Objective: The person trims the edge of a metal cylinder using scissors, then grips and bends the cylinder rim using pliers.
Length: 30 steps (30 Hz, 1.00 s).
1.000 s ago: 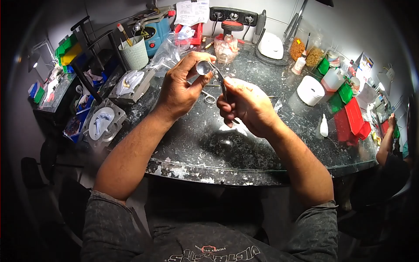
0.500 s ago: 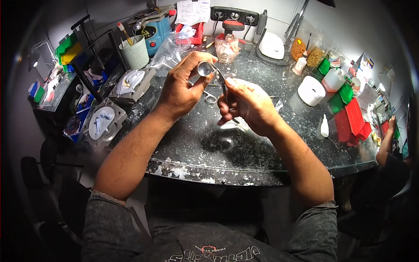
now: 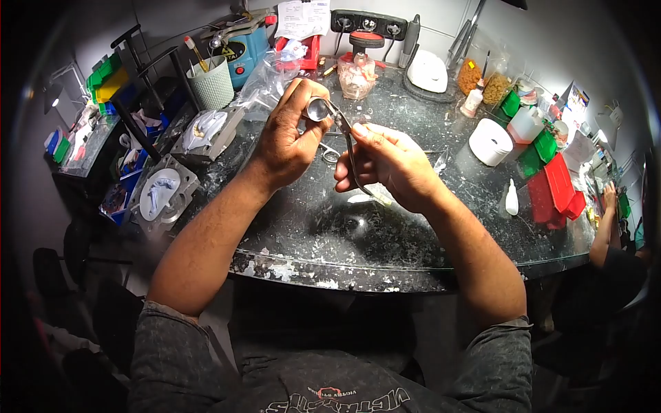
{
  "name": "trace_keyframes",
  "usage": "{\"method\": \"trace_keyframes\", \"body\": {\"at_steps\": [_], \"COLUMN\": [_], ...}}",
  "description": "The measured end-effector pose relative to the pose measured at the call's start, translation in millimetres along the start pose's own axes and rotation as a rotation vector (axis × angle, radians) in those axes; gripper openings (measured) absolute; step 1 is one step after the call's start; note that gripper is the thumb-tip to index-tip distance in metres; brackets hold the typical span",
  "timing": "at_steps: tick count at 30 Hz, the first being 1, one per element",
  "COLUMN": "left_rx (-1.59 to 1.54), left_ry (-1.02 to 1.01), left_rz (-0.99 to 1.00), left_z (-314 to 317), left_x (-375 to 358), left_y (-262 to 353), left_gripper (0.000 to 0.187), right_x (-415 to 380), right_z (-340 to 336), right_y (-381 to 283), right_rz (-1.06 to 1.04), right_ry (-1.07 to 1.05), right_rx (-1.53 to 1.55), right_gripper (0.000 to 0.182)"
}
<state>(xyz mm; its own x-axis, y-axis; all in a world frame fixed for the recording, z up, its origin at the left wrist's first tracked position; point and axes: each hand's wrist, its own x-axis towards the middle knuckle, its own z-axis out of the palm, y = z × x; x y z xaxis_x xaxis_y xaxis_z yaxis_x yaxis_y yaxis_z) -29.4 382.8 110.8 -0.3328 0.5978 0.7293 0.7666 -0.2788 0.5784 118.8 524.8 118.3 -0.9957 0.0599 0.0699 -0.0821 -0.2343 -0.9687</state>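
Observation:
My left hand [image 3: 292,138] is closed around a small round metal piece [image 3: 317,109], its circular face turned up toward me. My right hand [image 3: 389,162] grips a metal hand tool [image 3: 353,157] that looks like pliers. The tool's upper end meets the right side of the round piece, above the dark worktop [image 3: 303,227]. Fine detail where they touch is too small to tell. Behind my hands, a metal ring handle [image 3: 330,156] lies on the worktop.
Red boxes [image 3: 551,193], a white roll [image 3: 491,143] and a small white bottle [image 3: 511,198] stand at right. A grey cup [image 3: 211,84] and blue machine [image 3: 248,51] stand back left. Another person's arm [image 3: 606,224] shows at far right.
The round piece and the tool have shifted slightly left and up, and the tool's handle shows more below my right fingers. The other person's arm has moved a little.

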Motion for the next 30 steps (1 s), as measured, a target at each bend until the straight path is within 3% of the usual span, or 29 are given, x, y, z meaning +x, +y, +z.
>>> {"method": "trace_keyframes", "body": {"at_steps": [17,23,30], "left_rx": [0.013,0.01,0.032], "left_ry": [-0.027,-0.034,-0.05], "left_rz": [0.027,0.042,0.002], "left_z": [-3,-3,-4], "left_x": [1,1,1], "left_y": [1,-1,4], "left_gripper": [0.017,0.016,0.014], "right_x": [1,-1,3], "right_z": [-3,8,-4], "right_y": [2,-2,4], "right_rz": [0.002,-0.02,-0.031], "right_ry": [-0.069,0.078,-0.008], "right_rx": [0.069,-0.01,-0.036], "right_gripper": [0.032,0.034,0.035]}}
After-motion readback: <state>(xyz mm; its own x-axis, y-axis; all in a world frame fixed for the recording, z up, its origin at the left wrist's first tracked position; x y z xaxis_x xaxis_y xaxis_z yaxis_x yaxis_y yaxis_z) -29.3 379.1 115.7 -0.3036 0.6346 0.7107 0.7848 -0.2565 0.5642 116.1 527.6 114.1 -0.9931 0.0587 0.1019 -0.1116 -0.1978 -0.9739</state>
